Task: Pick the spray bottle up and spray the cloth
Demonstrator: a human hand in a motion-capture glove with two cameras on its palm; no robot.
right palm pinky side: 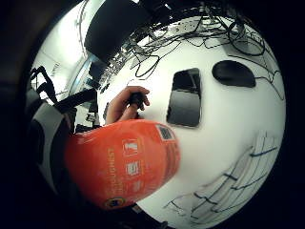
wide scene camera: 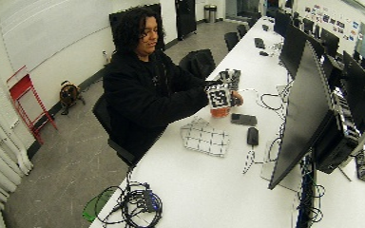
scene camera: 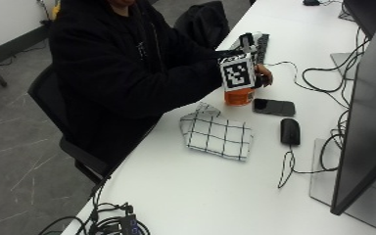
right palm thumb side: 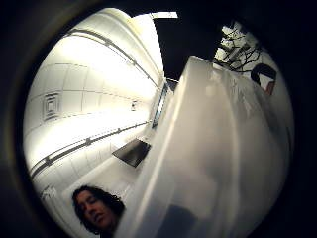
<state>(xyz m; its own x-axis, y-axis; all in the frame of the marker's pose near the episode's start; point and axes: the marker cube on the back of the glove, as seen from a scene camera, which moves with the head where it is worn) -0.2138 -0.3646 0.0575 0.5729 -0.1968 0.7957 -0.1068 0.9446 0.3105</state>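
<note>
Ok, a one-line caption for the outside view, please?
Seated person's gloved right hand holds an orange spray bottle upright beside a white checked cloth on the white table.

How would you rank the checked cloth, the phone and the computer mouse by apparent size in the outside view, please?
1. Checked cloth, clearly largest.
2. Phone and mouse look about alike; I would not rank them.

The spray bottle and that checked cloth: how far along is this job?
Early on. The gloved right hand is at the orange spray bottle, which appears still to stand on the white table; whether it is gripped or lifted cannot be told. The checked cloth lies folded beside it. Aiming and spraying remain.
</note>
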